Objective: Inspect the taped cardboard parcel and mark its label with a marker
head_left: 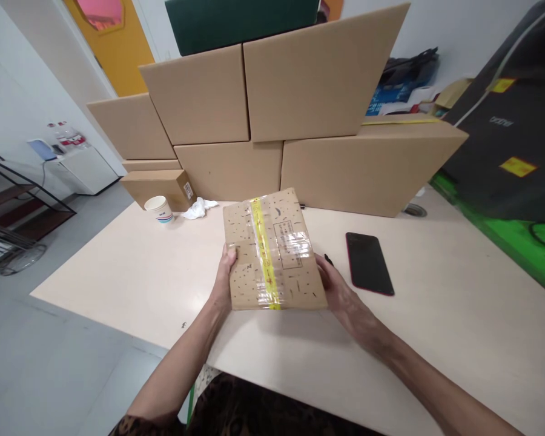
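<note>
Between my two hands I hold a small cardboard box point(247, 260), tilted up over the table. Yellow tape with printed characters runs down its face, with clear tape beside it, and dark specks dot the cardboard. My left hand point(226, 272) is closed against the left side of the box. On the opposite side, my right hand point(338, 290) grips the edge, with most of its fingers hidden behind the box. A small black object point(328, 259) shows by my right fingers; I cannot make out what it is.
A black tablet or large phone point(370, 263) with a red edge lies to the right. Stacked cardboard boxes point(318, 85) line the back of the table point(131, 272). A paper cup point(160, 209), crumpled tissue point(200, 208) and small brown carton point(154, 184) stand at the back left.
</note>
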A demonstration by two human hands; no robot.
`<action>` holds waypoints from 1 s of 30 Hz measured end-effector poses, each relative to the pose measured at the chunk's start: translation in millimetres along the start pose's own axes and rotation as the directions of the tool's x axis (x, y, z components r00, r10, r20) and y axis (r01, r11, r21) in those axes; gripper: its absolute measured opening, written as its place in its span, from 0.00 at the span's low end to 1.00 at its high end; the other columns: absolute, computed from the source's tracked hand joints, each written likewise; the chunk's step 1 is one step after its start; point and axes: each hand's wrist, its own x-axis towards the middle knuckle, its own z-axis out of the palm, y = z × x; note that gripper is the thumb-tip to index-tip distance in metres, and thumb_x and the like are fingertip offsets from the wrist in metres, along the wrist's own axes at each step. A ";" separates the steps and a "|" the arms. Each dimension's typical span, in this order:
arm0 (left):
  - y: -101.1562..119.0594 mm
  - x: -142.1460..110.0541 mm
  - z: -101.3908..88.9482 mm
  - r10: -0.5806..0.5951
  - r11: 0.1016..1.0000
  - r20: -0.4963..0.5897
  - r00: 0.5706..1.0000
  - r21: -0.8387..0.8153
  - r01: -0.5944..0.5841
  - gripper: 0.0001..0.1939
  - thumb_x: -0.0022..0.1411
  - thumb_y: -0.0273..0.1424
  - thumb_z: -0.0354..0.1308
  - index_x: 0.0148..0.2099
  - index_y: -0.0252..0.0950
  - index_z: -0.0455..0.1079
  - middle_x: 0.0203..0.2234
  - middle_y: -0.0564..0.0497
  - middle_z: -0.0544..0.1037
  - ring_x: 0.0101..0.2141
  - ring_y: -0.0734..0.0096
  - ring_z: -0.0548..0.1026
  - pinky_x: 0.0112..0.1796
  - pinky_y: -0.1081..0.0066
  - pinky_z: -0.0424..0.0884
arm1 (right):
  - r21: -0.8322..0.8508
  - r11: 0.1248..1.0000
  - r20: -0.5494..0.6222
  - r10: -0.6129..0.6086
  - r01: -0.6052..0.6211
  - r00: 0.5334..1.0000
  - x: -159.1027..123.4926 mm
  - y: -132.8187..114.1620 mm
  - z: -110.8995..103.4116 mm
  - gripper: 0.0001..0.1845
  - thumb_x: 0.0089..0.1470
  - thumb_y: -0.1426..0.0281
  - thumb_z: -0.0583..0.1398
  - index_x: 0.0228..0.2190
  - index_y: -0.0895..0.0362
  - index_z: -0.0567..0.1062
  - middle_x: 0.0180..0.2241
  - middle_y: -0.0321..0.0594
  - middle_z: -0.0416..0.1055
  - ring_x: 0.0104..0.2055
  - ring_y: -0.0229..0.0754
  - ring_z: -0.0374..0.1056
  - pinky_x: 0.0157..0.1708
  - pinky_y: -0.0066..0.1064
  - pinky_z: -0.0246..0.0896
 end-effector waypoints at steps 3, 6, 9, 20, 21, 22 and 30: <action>-2.6 4.6 -6.9 -0.173 0.982 0.093 0.981 -0.057 0.179 0.44 0.56 0.65 0.59 0.61 0.36 0.71 0.53 0.40 0.81 0.59 0.41 0.75 0.58 0.50 0.72 | -0.025 0.998 -0.054 -0.053 0.052 0.997 1.0 -3.2 -0.6 0.35 0.68 0.45 0.46 0.71 0.37 0.52 0.75 0.38 0.50 0.74 0.52 0.51 0.65 0.57 0.60; -6.9 5.8 -12.4 -0.205 0.972 0.186 0.961 -0.075 0.221 0.49 0.55 0.69 0.55 0.65 0.38 0.69 0.55 0.40 0.80 0.61 0.41 0.73 0.60 0.49 0.71 | -0.051 0.992 -0.082 -0.121 0.118 0.989 3.1 -11.0 -0.4 0.30 0.70 0.50 0.41 0.70 0.31 0.53 0.72 0.34 0.57 0.72 0.51 0.58 0.63 0.55 0.65; -9.4 4.6 -14.2 -0.171 0.980 0.182 0.968 -0.070 0.186 0.46 0.57 0.67 0.56 0.66 0.41 0.69 0.54 0.44 0.81 0.63 0.43 0.71 0.61 0.50 0.70 | -0.072 0.984 -0.129 -0.173 0.164 0.976 4.2 -15.3 -1.3 0.29 0.70 0.50 0.40 0.69 0.30 0.57 0.70 0.32 0.62 0.69 0.51 0.63 0.61 0.52 0.68; -20.4 10.3 -25.1 -0.044 0.967 0.338 0.940 0.251 -0.045 0.41 0.56 0.67 0.55 0.51 0.36 0.79 0.36 0.43 0.84 0.43 0.52 0.80 0.49 0.56 0.72 | -0.109 0.985 -0.248 -0.158 0.134 0.956 -3.9 -18.8 -9.6 0.31 0.67 0.55 0.56 0.68 0.39 0.60 0.57 0.42 0.76 0.58 0.54 0.74 0.52 0.51 0.75; -19.9 10.2 -25.6 -0.028 0.947 0.367 0.930 0.307 -0.093 0.43 0.57 0.68 0.53 0.51 0.35 0.79 0.32 0.43 0.82 0.38 0.55 0.79 0.47 0.58 0.72 | -0.111 0.982 -0.247 -0.176 0.153 0.953 -3.4 -22.0 -10.1 0.31 0.67 0.56 0.56 0.68 0.40 0.60 0.54 0.43 0.78 0.56 0.53 0.75 0.50 0.51 0.76; -18.5 9.6 -25.3 -0.006 0.921 0.390 0.921 0.360 -0.146 0.43 0.57 0.68 0.51 0.53 0.35 0.78 0.30 0.44 0.80 0.35 0.57 0.77 0.45 0.59 0.71 | -0.113 0.979 -0.248 -0.192 0.168 0.950 -2.9 -25.2 -10.7 0.31 0.67 0.57 0.57 0.68 0.40 0.60 0.54 0.42 0.79 0.55 0.53 0.75 0.50 0.51 0.76; -3.8 -1.3 -10.2 0.239 0.645 0.462 0.854 0.582 -0.496 0.43 0.59 0.48 0.68 0.72 0.46 0.59 0.71 0.43 0.56 0.70 0.43 0.48 0.69 0.49 0.45 | 0.024 0.993 -0.309 -0.106 0.119 0.945 -2.0 -43.2 -11.2 0.34 0.64 0.60 0.62 0.68 0.45 0.62 0.46 0.44 0.83 0.45 0.51 0.79 0.47 0.50 0.77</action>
